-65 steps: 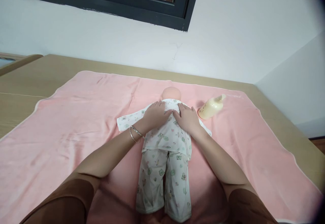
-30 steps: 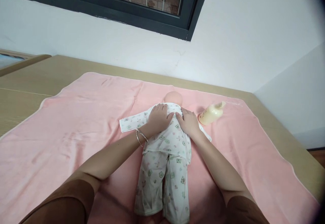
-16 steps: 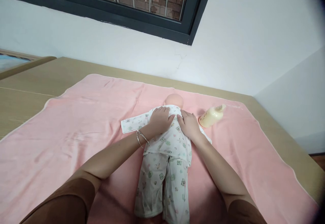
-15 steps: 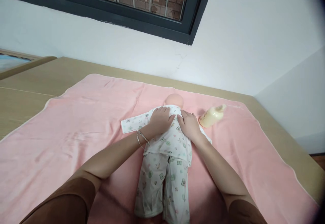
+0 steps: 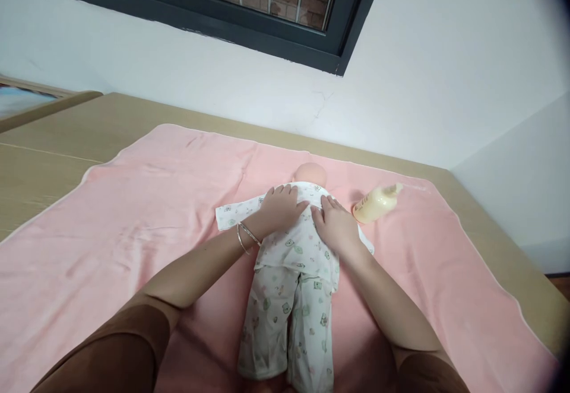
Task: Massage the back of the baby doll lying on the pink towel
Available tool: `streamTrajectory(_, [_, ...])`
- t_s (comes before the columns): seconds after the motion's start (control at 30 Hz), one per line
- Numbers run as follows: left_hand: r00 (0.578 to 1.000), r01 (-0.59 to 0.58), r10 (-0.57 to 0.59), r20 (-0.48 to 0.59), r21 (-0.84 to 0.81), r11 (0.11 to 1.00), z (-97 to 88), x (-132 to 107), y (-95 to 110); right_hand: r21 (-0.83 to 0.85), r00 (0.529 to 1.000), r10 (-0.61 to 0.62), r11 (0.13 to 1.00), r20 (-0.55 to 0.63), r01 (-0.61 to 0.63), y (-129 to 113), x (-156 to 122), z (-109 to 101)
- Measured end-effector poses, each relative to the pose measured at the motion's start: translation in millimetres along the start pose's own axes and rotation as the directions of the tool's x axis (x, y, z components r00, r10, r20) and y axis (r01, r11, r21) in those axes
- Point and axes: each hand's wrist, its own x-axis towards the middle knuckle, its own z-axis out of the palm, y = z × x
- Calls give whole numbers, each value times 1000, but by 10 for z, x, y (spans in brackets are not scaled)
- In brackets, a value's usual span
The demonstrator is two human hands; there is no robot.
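Drawing slightly outward and away from the far edge of the counter (image 5: 53, 143), the right hand (image 5: 341, 227) is now resting a little lower on the doll (image 5: 296, 253). Both hands are touching it equally, so neither is nearer; it is lying beneath them on the blanket (image 5: 146, 203), head pointing toward the far edge. Fingers are lying flat and slightly spread, gripping nothing (the left hand (image 5: 284, 210) too), with forearms angling inward.

Your head-worn camera looks forward and down along your arms (image 5: 202, 265), fairly near the doll (image 5: 298, 250), and takes in the window frame (image 5: 267, 34) at the top.
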Motion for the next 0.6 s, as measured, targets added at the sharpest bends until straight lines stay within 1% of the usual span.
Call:
streamTrajectory(0.03, [1000, 11, -11, -2, -5, 1000, 41, 42, -38, 11, 1000, 12, 1000, 0, -12, 29, 39, 5])
streamTrajectory(0.1, [1000, -8, 8, -1, 2, 1000, 105, 92, -76, 40, 1000, 19, 999, -14, -19, 75, 111, 19])
streamTrajectory(0.17, [1000, -18, 17, 8, 30, 999, 133, 85, -54, 66, 1000, 4, 998, -28, -2, 96, 152, 34])
streamTrajectory(0.23, [1000, -20, 19, 17, 64, 998, 124, 23, 16, 64, 999, -35, 997, -35, 37, 82, 143, 44])
streamTrajectory(0.37, [997, -70, 71, -5, 109, 992, 41, -161, 192, -51, 994, -111, 992, 4, 111, -38, -26, 3])
streamTrajectory(0.47, [996, -89, 91, -14, 98, 991, -19, -203, 224, -126, 989, -145, 981, 14, 145, -128, -166, -82])
streamTrajectory(0.53, [998, -55, 56, -17, 66, 996, -16, -154, 172, -139, 995, -95, 986, 0, 94, -146, -191, -134])
streamTrajectory(0.6, [999, 13, -12, -37, 39, 999, 32, -69, 84, -141, 1000, -4, 990, -3, 4, -122, -150, -154])
